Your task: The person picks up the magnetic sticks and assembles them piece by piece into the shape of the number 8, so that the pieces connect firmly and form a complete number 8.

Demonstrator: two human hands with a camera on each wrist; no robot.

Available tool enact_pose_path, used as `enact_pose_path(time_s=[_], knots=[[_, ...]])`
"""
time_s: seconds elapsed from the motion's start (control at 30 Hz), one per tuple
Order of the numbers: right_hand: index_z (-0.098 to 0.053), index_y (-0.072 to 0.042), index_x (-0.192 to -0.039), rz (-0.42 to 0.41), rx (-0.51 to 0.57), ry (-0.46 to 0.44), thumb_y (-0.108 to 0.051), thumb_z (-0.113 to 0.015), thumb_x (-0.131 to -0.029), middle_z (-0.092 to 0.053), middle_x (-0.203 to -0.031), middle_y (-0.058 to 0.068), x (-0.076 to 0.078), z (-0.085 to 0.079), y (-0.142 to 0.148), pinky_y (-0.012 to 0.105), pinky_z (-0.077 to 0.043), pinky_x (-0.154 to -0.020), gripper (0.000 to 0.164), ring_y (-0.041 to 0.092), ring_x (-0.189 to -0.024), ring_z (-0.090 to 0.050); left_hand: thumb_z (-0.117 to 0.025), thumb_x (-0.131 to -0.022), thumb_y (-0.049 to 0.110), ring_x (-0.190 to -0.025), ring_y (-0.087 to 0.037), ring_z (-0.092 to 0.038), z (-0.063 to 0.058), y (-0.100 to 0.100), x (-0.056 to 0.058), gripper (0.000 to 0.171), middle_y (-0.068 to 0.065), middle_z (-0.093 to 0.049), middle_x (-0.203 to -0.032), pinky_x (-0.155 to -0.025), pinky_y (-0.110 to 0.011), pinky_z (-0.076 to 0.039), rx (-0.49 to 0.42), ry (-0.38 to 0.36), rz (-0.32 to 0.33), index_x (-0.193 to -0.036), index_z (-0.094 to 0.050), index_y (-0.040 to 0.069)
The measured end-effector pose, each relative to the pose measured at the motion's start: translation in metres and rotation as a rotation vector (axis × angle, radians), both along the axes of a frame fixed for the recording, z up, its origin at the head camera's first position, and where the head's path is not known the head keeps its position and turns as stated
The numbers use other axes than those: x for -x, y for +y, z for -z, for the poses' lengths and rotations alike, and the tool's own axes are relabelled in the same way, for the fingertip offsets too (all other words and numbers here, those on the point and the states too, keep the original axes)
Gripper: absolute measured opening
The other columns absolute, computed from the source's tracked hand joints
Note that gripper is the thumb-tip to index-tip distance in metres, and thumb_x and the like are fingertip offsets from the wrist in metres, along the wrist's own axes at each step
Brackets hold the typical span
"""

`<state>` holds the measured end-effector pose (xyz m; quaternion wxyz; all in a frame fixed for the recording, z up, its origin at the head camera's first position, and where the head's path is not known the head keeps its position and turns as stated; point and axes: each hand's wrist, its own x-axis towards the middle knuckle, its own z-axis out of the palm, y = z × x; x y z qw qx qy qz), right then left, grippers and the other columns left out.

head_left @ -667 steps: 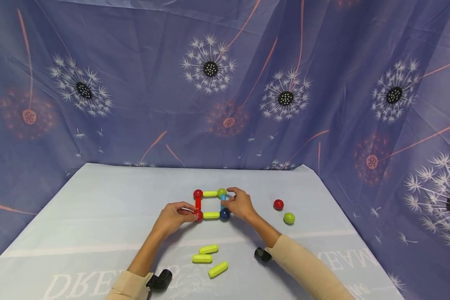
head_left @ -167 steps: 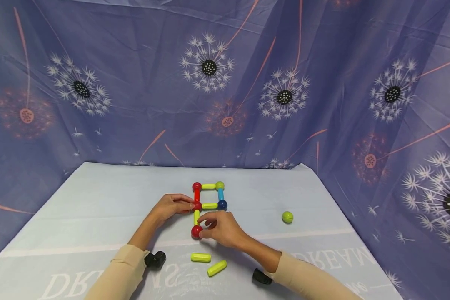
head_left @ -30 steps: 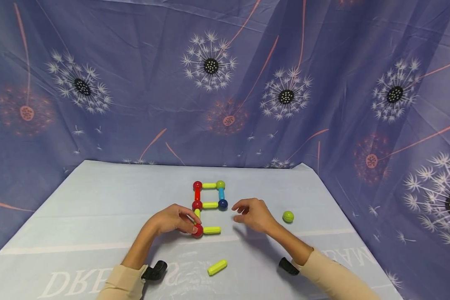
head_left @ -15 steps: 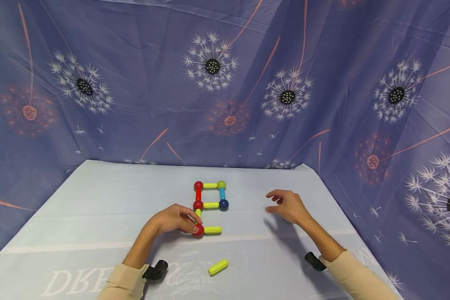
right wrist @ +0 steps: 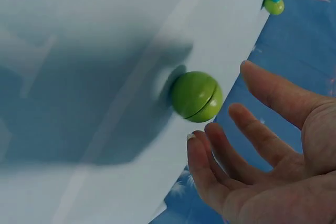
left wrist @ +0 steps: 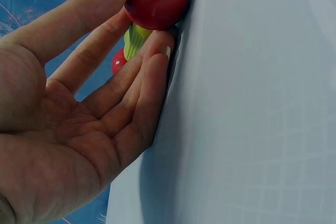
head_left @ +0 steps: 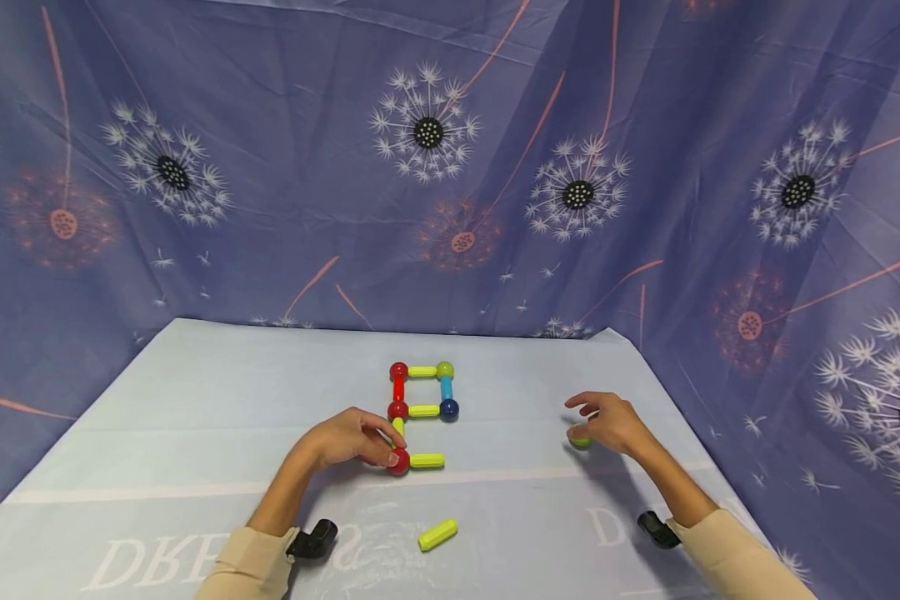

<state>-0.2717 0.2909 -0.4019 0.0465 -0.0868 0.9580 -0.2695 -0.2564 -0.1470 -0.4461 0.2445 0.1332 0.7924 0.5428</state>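
My left hand pinches a red ball between thumb and fingers; the left wrist view shows this glossy red ball up close. From that ball a yellow rod points right, and another yellow rod, partly behind my fingers, runs up to a second red ball. Above is a square of rods with red, green and dark blue balls at its corners. My right hand is over a loose green ball. In the right wrist view its fingers are spread beside the grooved green ball.
A loose yellow rod lies on the pale cloth-covered table nearer to me. A purple dandelion-print curtain hangs behind the table and along its right side. Each wrist carries a black camera.
My right hand has moved right, from beside the dark blue ball to the green ball. My left hand stays on the red ball. Since the earliest frames, yellow rods and this red ball have joined the square.
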Motion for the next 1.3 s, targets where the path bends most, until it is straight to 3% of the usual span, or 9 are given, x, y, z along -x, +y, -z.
enact_pose_path(time_s=[0.33, 0.63, 0.87, 1.3], knots=[[-0.074, -0.007, -0.113, 0.016, 0.005, -0.047, -0.013, -0.085, -0.074, -0.072, -0.110, 0.022, -0.001, 0.008, 0.012, 0.052, -0.053, -0.080, 0.041, 0.040, -0.104, -0.066, -0.083, -0.081, 0.014, -0.083, -0.016, -0.069, -0.001, 0.000, 0.000, 0.026, -0.005, -0.077, -0.091, -0.077, -0.032, -0.051, -0.002, -0.001, 0.000, -0.106, -0.077, 0.006], [-0.076, -0.006, -0.108, 0.037, 0.045, -0.051, -0.009, -0.084, -0.073, -0.075, -0.102, 0.016, -0.002, 0.013, 0.013, 0.041, -0.053, -0.073, 0.036, 0.033, -0.098, -0.068, -0.083, -0.081, 0.014, -0.081, -0.016, -0.067, -0.001, 0.000, 0.000, 0.026, -0.004, -0.077, -0.089, -0.076, -0.032, -0.051, 0.001, -0.008, -0.008, -0.105, -0.078, 0.006], [-0.076, -0.007, -0.107, 0.049, 0.053, -0.054, -0.009, -0.084, -0.074, -0.075, -0.101, 0.015, -0.002, 0.015, 0.013, 0.039, -0.052, -0.072, 0.034, 0.033, -0.097, -0.068, -0.083, -0.081, 0.014, -0.082, -0.016, -0.067, 0.001, 0.000, 0.000, 0.026, -0.003, -0.077, -0.088, -0.077, -0.032, -0.051, 0.000, -0.001, -0.004, -0.105, -0.077, 0.006], [-0.075, -0.009, -0.110, -0.006, 0.105, -0.033, -0.017, -0.085, -0.077, -0.076, -0.102, 0.011, -0.005, 0.011, -0.018, 0.041, -0.054, -0.076, 0.035, 0.029, -0.097, -0.069, -0.083, -0.081, 0.014, -0.083, -0.016, -0.068, -0.001, 0.001, 0.000, 0.026, -0.004, -0.077, -0.089, -0.077, -0.032, -0.051, 0.005, -0.001, -0.009, -0.105, -0.078, 0.006]])
